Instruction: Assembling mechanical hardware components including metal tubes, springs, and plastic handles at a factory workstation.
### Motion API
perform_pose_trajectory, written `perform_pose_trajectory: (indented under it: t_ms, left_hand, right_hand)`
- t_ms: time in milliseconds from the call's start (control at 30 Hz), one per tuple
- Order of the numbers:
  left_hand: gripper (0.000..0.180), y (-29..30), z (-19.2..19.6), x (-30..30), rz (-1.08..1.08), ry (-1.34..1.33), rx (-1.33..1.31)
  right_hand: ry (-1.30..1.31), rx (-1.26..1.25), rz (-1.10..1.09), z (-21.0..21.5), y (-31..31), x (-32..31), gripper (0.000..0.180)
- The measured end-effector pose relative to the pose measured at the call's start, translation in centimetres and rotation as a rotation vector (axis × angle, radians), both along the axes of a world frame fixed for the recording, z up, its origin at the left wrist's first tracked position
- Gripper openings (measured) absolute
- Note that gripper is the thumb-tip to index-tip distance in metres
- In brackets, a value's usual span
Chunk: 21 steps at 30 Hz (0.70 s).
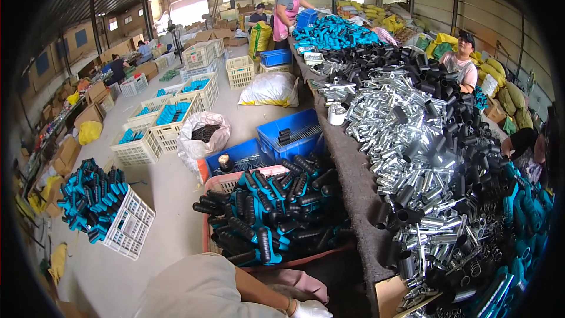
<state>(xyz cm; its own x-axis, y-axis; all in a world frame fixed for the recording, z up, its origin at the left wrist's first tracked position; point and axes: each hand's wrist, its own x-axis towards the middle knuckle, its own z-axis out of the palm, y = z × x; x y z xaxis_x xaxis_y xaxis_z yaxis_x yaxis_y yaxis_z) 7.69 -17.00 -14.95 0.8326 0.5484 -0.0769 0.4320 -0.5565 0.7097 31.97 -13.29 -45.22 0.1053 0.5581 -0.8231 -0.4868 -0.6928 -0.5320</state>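
Left forearm (262, 290) slants rightward along the view's lower edge; whether the gloved left grip (310, 310), partly cut off, is spread or pinching, I cannot tell. Handles (265, 244) fill the pink crate (223, 185) just beyond.

Teal handles with ribbed black grips (272, 215) lie heaped at mixed angles in a pink crate (222, 185).

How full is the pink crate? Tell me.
Full: black-and-teal handles lie heaped across the pink crate, hiding its bottom.
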Motion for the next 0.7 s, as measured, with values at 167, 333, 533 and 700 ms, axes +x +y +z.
perform_pose_trajectory:
  t_ms: [167, 333, 533, 700]
  left_hand:
    - [0.035, 0.3, -1.7, 1.1, -0.055, -0.016, 0.097]
    - [0.046, 0.3, -4.9, 2.7, -0.007, -0.092, 0.286]
    - [0.045, -0.4, -3.6, 4.6, 0.204, 0.102, 0.063]
    - [0.030, 0.0, -1.6, 4.9, 0.211, 0.102, 0.012]
  right_hand:
    - [0.022, -0.039, -0.025, 0.0, -1.5, 1.4, 0.035]
    - [0.023, -0.065, -0.064, 1.6, -3.8, 2.8, 0.033]
    - [-0.016, -0.071, -0.079, 4.9, -5.8, 6.2, 0.031]
    - [-0.031, -0.074, 0.147, 10.4, -2.7, 2.7, 0.031]
